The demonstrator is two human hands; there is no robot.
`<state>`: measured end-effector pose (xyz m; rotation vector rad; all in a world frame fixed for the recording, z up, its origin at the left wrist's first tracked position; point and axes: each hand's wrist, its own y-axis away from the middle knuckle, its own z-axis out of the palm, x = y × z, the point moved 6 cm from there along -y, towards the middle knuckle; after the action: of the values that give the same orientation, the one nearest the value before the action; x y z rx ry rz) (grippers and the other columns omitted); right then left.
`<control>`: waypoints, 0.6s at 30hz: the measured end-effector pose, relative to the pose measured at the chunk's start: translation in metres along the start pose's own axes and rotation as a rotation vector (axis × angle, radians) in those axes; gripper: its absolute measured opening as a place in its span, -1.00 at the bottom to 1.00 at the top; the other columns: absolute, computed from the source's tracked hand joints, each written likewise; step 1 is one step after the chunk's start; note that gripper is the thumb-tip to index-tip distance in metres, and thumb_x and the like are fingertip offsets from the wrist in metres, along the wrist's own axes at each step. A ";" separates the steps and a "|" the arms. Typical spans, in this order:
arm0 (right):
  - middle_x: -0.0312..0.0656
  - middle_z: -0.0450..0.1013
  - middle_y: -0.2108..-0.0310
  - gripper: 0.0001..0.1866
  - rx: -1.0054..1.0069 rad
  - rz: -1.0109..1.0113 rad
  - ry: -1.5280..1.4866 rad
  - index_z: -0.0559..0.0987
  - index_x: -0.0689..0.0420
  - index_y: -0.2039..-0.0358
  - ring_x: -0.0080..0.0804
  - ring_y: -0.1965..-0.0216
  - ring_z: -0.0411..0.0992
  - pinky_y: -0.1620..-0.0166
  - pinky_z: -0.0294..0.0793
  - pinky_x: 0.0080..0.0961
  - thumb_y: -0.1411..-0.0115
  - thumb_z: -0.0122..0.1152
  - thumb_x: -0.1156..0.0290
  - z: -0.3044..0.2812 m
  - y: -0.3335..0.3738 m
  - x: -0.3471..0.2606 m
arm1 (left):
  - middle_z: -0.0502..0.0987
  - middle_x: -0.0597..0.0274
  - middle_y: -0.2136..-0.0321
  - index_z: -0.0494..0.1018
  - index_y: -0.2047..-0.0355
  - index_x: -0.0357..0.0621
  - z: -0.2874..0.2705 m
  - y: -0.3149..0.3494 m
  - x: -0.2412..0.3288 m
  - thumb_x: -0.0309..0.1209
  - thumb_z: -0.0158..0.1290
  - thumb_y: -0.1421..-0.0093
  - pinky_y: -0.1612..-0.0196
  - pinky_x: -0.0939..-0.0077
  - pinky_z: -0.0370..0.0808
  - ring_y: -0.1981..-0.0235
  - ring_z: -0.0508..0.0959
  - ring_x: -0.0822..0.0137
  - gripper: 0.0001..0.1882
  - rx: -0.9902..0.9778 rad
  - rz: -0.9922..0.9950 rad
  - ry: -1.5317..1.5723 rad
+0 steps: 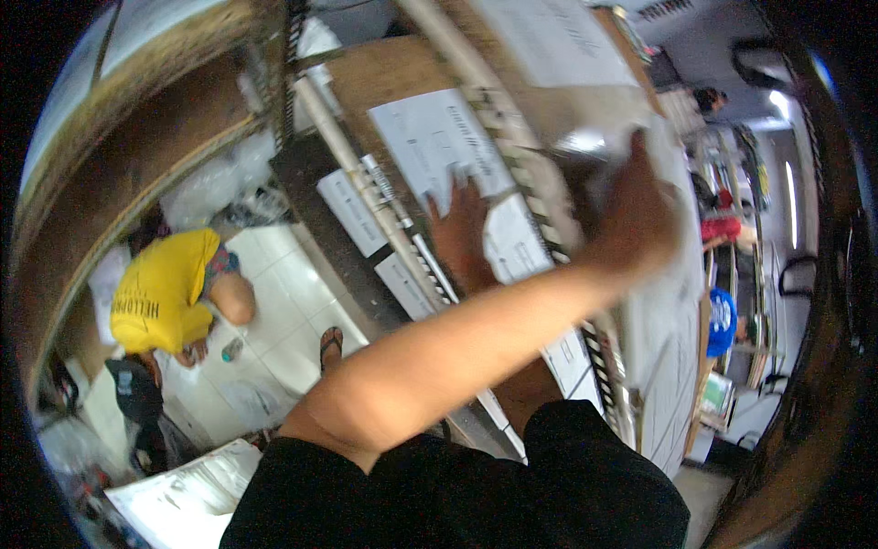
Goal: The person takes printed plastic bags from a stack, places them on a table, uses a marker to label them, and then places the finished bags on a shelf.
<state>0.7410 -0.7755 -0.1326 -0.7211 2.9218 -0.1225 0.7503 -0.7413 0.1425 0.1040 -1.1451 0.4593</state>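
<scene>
My arms cross, the left forearm passing over the right one. My right hand [462, 231] rests with spread fingers at the lower part of a printed white sheet [425, 137], which lies on a brown shelf board [380, 75]. My left hand [636, 215] is farther right, over a shelf surface with what looks like clear plastic wrap [585, 140]. It is smeared by motion, with one finger pointing up; whether it holds anything does not show. White label cards [347, 212] line the shelf edge beside a pale rail [340, 137].
Slotted metal strips [521, 174] run along the shelves. Down left, a person in a yellow shirt [165, 288] crouches on the white tiled floor [274, 284], near plastic bags [215, 188] and a dark bag [142, 403]. A blue round object [722, 322] is at right.
</scene>
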 end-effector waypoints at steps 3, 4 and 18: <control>0.19 0.17 -0.31 -0.37 -0.104 -0.177 -0.294 0.28 0.18 -0.30 0.08 -0.32 0.15 -0.36 0.06 -0.03 -0.37 0.06 0.05 -0.021 0.083 -0.028 | 0.08 -0.55 -0.31 -0.12 -0.34 -0.61 -0.019 -0.009 0.003 -0.38 -0.01 -0.24 -0.44 0.16 0.04 -0.38 0.12 -0.28 -0.19 -0.197 -0.064 -0.114; 0.17 0.21 -0.30 -0.41 -0.302 -0.167 -0.498 0.33 0.17 -0.26 0.04 -0.30 0.20 -0.35 0.12 -0.08 -0.35 0.10 0.09 -0.035 0.114 -0.039 | 0.18 -0.43 -0.24 -0.05 -0.32 -0.53 -0.018 -0.008 0.003 -0.41 0.01 -0.22 -0.36 0.18 0.17 -0.29 0.23 -0.17 -0.24 -0.220 -0.102 0.028; 0.01 0.47 -0.10 -0.52 -0.448 -0.367 -0.728 0.49 0.17 -0.15 -0.01 -0.14 0.42 -0.20 0.41 -0.18 -0.28 0.25 0.23 -0.393 0.341 0.049 | 0.49 0.00 0.06 0.30 -0.06 -0.31 0.012 0.017 0.052 -0.65 0.11 -0.18 0.08 0.33 0.57 0.06 0.55 0.26 -0.56 -0.081 -0.042 -0.097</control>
<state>0.4850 -0.4787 0.2128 -1.0753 2.1067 0.6388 0.7504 -0.7141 0.1910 0.0802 -1.2525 0.3727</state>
